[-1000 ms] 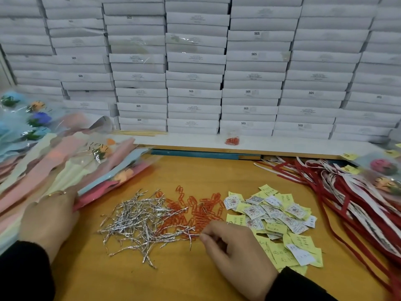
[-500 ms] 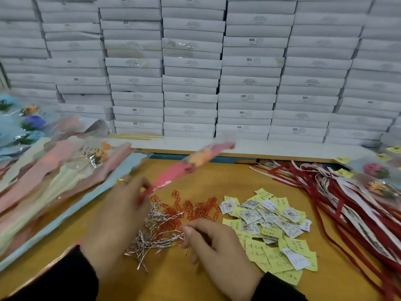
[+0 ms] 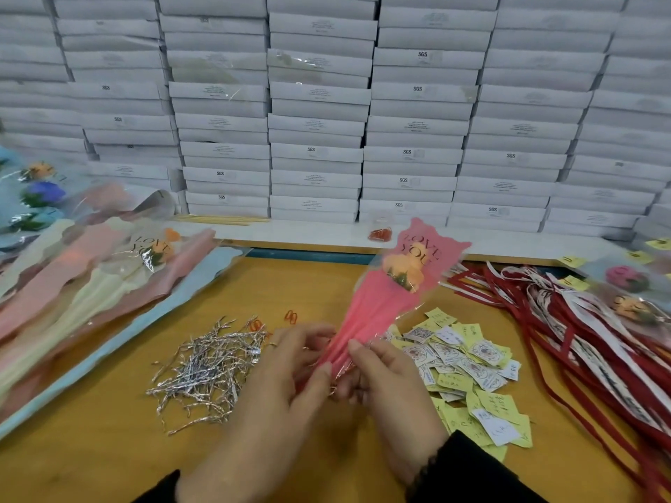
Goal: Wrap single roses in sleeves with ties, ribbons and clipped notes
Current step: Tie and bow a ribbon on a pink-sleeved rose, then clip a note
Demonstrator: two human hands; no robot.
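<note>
Now, held item: we hold a pink sleeve (image 3: 381, 310) with an orange rose (image 3: 405, 266) inside, printed "LOVE YOU" near its top, tilted so the bloom points up and away from us above the bench (image 3: 319, 285).
Left hand (image 3: 287, 379): we curl its fingers round the sleeve's narrow lower end, thumb laid on the pink film.
Right hand (image 3: 385, 379): we pinch the same narrow end from the opposite side, fingertips touching the film; whether a tie sits between the fingers we cannot tell.
Silver ties (image 3: 207, 364): a loose heap on the bench just left of the pink sleeve's lower end.
Orange clips (image 3: 291, 316): a few lie left of the pink sleeve, at the heap's far edge.
Notes (image 3: 468, 361): yellow and white slips piled just right of the pink sleeve.
Ribbons (image 3: 581, 332): red and white strands spread well right of the pink sleeve, beyond the notes.
Sleeved roses (image 3: 94, 281): a stack in pale pink, cream and blue lies well left of the pink sleeve.
White boxes (image 3: 316, 139): stacked in columns behind the pink sleeve, along the bench's far side.
</note>
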